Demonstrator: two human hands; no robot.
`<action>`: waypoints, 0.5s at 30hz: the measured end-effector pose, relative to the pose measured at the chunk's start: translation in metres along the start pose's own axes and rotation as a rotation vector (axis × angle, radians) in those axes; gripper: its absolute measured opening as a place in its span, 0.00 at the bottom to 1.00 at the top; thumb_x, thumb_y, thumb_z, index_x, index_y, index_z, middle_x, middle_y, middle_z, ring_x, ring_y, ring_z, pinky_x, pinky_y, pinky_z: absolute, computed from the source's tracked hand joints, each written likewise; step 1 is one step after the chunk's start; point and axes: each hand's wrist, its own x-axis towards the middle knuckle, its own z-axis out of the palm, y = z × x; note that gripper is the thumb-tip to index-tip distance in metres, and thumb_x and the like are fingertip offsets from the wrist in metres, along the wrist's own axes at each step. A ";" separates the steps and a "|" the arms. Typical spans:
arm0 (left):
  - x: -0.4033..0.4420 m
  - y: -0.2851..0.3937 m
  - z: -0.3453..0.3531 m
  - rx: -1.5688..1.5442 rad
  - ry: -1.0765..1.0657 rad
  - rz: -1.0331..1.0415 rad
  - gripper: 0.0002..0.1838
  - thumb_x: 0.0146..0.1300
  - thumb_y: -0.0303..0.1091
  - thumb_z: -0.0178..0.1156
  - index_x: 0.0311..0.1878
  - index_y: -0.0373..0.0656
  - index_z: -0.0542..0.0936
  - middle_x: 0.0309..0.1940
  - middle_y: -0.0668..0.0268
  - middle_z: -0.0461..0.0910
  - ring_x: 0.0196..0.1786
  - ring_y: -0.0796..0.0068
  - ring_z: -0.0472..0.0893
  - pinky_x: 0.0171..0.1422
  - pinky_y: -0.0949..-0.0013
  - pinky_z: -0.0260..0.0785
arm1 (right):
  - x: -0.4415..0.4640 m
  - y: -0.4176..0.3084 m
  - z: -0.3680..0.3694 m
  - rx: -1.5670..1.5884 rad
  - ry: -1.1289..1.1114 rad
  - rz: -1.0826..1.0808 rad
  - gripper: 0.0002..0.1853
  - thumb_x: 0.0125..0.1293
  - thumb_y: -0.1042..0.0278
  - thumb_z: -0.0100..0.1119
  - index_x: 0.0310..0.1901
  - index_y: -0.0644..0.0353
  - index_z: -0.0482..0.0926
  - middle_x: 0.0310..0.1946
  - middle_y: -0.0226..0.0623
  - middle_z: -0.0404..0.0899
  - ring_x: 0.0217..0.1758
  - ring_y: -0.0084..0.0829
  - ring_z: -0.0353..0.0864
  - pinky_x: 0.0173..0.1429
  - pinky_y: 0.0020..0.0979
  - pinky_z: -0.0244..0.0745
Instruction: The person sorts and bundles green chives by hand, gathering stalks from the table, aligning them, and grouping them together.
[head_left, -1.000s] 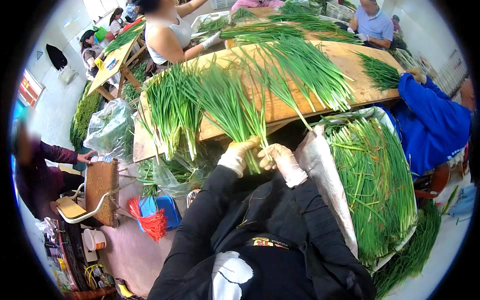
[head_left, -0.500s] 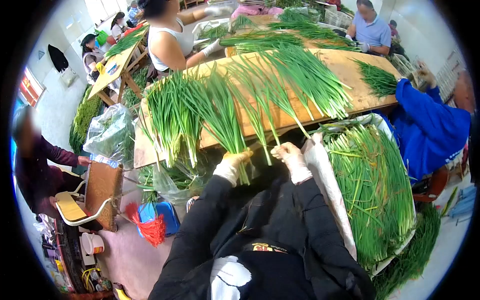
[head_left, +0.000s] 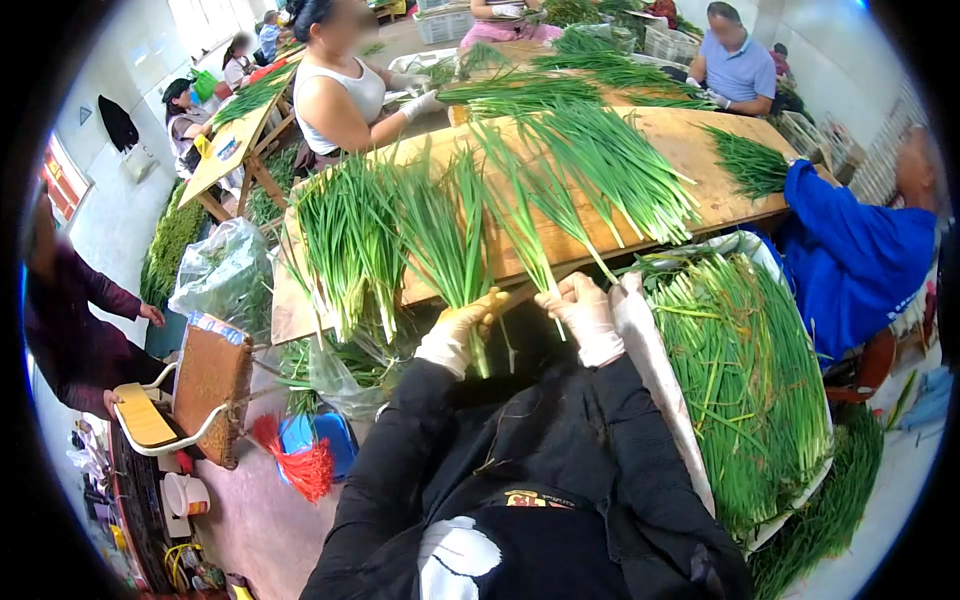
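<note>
My left hand (head_left: pixel 458 335), in a pale glove with yellowed fingertips, is closed around the lower ends of a bunch of garlic chives (head_left: pixel 440 245). The leaves fan out over the table's near edge. Beside it, my gloved right hand (head_left: pixel 583 318) pinches the white ends of a few chive stalks (head_left: pixel 525 240); the exact number is unclear. Left of my hands lies a thick pile of chives (head_left: pixel 345 240) with its pale ends toward me. A second sorted pile (head_left: pixel 625 170) rests farther right on the wooden table (head_left: pixel 715 135).
A lined crate of chives (head_left: pixel 740 390) stands close at my right, with more chives on the floor beyond. Plastic bags (head_left: pixel 225 270), a chair (head_left: pixel 205 390), a red broom (head_left: pixel 300 460) and a blue dustpan (head_left: pixel 335 440) are at left. Several people work around the tables.
The stalks at my right hand have swung left and gathered closer together. My left hand has shifted slightly left. At far left, a person's hand has come off the chair back.
</note>
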 end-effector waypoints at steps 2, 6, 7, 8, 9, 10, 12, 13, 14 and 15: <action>0.005 -0.005 0.000 0.019 -0.061 0.032 0.18 0.55 0.35 0.58 0.49 0.40 0.73 0.29 0.72 0.77 0.20 0.87 0.67 0.25 0.85 0.61 | -0.013 -0.004 0.010 -0.070 -0.021 -0.056 0.17 0.45 0.61 0.68 0.23 0.60 0.68 0.18 0.31 0.73 0.19 0.19 0.74 0.25 0.21 0.69; 0.004 -0.011 0.009 -0.038 -0.018 0.007 0.15 0.52 0.29 0.60 0.43 0.35 0.75 0.35 0.64 0.78 0.32 0.77 0.77 0.34 0.78 0.69 | -0.029 0.001 0.028 -0.274 -0.061 -0.203 0.17 0.46 0.58 0.67 0.24 0.60 0.70 0.15 0.32 0.71 0.19 0.21 0.73 0.26 0.22 0.68; 0.006 -0.013 0.006 -0.045 -0.030 -0.022 0.15 0.51 0.28 0.60 0.43 0.34 0.75 0.35 0.63 0.78 0.35 0.74 0.78 0.37 0.76 0.70 | -0.031 0.002 0.031 -0.336 -0.073 -0.249 0.17 0.46 0.57 0.66 0.25 0.60 0.70 0.15 0.32 0.71 0.19 0.21 0.73 0.26 0.22 0.68; 0.003 -0.012 0.007 -0.048 -0.007 -0.027 0.14 0.50 0.29 0.61 0.41 0.34 0.76 0.33 0.63 0.79 0.32 0.75 0.77 0.35 0.77 0.69 | -0.030 0.008 0.032 -0.300 -0.089 -0.438 0.16 0.50 0.54 0.62 0.26 0.60 0.72 0.16 0.30 0.71 0.19 0.20 0.70 0.26 0.20 0.67; -0.002 -0.010 0.010 -0.051 0.015 -0.033 0.14 0.50 0.30 0.62 0.40 0.34 0.76 0.30 0.64 0.79 0.29 0.76 0.77 0.33 0.77 0.69 | -0.028 0.008 0.030 -0.300 -0.092 -0.440 0.16 0.50 0.54 0.62 0.26 0.60 0.72 0.16 0.30 0.71 0.19 0.20 0.70 0.26 0.20 0.67; -0.009 -0.005 0.013 0.012 0.049 -0.041 0.13 0.50 0.31 0.62 0.39 0.35 0.77 0.27 0.66 0.78 0.26 0.77 0.76 0.30 0.78 0.67 | -0.025 0.007 0.025 -0.045 -0.170 -0.314 0.16 0.53 0.55 0.60 0.27 0.60 0.73 0.18 0.29 0.72 0.20 0.19 0.70 0.26 0.19 0.66; -0.011 -0.002 0.009 0.143 0.099 -0.067 0.11 0.49 0.32 0.63 0.34 0.36 0.78 0.19 0.70 0.75 0.19 0.80 0.71 0.23 0.79 0.63 | -0.009 0.007 0.016 0.043 -0.178 -0.157 0.13 0.59 0.56 0.54 0.33 0.60 0.75 0.25 0.28 0.73 0.23 0.16 0.71 0.25 0.18 0.65; -0.010 -0.003 0.008 0.143 0.100 -0.068 0.11 0.49 0.32 0.63 0.34 0.36 0.78 0.19 0.70 0.75 0.19 0.80 0.71 0.23 0.79 0.63 | -0.004 -0.006 0.019 0.078 -0.145 -0.206 0.14 0.58 0.54 0.53 0.32 0.57 0.73 0.22 0.31 0.74 0.22 0.22 0.73 0.27 0.25 0.69; -0.010 -0.004 0.008 0.138 0.106 -0.057 0.11 0.49 0.32 0.63 0.34 0.36 0.78 0.19 0.69 0.75 0.19 0.80 0.71 0.23 0.79 0.63 | 0.005 -0.006 0.022 -0.154 -0.134 -0.335 0.14 0.58 0.54 0.52 0.32 0.57 0.72 0.22 0.32 0.73 0.23 0.25 0.73 0.29 0.26 0.68; -0.010 -0.004 0.008 0.134 0.111 -0.046 0.11 0.49 0.32 0.63 0.34 0.36 0.79 0.19 0.69 0.75 0.19 0.80 0.71 0.23 0.79 0.63 | 0.014 0.000 0.025 -0.388 -0.119 -0.461 0.13 0.58 0.54 0.52 0.32 0.57 0.72 0.22 0.32 0.72 0.25 0.27 0.73 0.30 0.28 0.68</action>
